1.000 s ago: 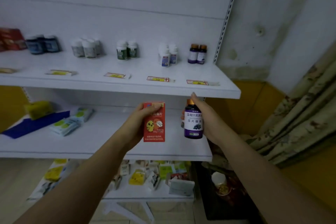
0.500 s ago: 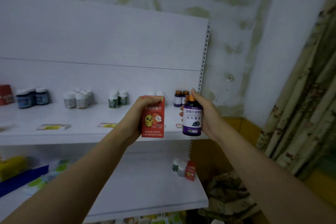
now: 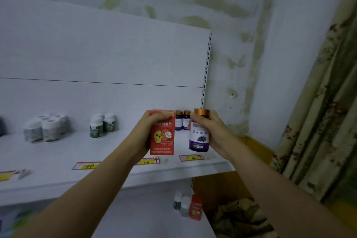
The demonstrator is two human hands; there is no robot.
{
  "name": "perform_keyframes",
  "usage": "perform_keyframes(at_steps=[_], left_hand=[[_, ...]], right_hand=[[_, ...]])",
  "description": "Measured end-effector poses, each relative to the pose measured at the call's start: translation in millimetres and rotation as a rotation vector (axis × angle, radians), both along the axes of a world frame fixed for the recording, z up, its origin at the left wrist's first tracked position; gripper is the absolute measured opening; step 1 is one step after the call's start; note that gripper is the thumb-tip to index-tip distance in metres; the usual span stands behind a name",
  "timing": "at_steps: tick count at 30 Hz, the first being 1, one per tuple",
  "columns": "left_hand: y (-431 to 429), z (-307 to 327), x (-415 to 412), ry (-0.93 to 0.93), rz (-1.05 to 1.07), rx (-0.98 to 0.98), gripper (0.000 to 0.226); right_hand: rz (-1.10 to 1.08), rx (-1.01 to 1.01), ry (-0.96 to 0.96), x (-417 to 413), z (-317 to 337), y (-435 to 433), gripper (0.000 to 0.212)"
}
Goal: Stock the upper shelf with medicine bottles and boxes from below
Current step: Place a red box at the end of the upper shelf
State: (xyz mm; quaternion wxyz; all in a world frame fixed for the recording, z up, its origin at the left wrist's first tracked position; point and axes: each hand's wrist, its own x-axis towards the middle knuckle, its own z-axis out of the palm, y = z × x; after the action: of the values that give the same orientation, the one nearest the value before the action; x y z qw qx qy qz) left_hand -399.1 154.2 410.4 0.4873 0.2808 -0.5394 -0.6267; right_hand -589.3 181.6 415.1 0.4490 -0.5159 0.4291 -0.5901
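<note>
A small shop, likely a pharmacy, is suggested: white retail shelving (image 3: 108, 152) on a slotted upright (image 3: 206, 71) is seen at centre, price tags (image 3: 87, 165) along its edge, grouped medicine bottles (image 3: 102, 125) at left.

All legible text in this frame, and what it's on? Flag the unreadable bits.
"消食片": red box in the left hand; fine print blurred.
"压片糖": purple bottle in the right hand; the rest is hidden.
"99": first price tag, upper shelf, below the green bottles.
"118": second price tag.
Blurred: third price tag.
Too small: green bottles' labels.
</note>
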Motion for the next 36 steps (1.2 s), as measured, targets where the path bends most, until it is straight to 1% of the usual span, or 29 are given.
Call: perform_keyframes(at_steps=[4, 7, 11, 15, 17, 21, 25, 27, 29, 33, 36], left_hand=[[-38, -6, -19, -0.001, 0.018, -0.001, 0.039], [-66, -8, -35, -0.010, 0.037, -0.022, 0.038], [-107, 1, -58, 0.017, 0.070, -0.010, 0.038], [-145, 11, -78, 0.015, 0.112, -0.031, 0.034], [-161, 13, -84, 0.014, 0.130, -0.029, 0.037], [-184, 12, -89, 0.010, 0.149, -0.016, 0.044], [-203, 7, -87, -0.016, 0.176, -0.030, 0.042], [-210, 2, -87, -0.008, 0.174, -0.020, 0.044], [-216, -3, -86, -0.027, 0.167, -0.015, 0.048], [-228, -10, -84, -0.019, 0.165, 0.009, 0.031], [-235, -12, -81, -0.031, 0.165, 0.019, 0.033]], right_hand=[[-0.099, 0.074, 0.115, -18, -17, -44, 0.056], [-0.126, 0.103, 0.162, -35, -27, -82, 0.062], [-0.100, 0.116, 0.231, -60, -36, -133, 0.058], [-0.084, 0.140, 0.301, -81, -47, -184, 0.060], [-0.078, 0.154, 0.340, -87, -55, -205, 0.061], [-0.082, 0.156, 0.361, -94, -73, -237, 0.051], [-0.098, 0.159, 0.451, -92, -89, -259, 0.059], [-0.138, 0.130, 0.504, -91, -94, -271, 0.055], [-0.181, 0.101, 0.597, -91, -95, -281, 0.054], [-0.253, 0.055, 0.714, -90, -94, -296, 0.053], [-0.282, 0.052, 0.800, -90, -93, -307, 0.052]])
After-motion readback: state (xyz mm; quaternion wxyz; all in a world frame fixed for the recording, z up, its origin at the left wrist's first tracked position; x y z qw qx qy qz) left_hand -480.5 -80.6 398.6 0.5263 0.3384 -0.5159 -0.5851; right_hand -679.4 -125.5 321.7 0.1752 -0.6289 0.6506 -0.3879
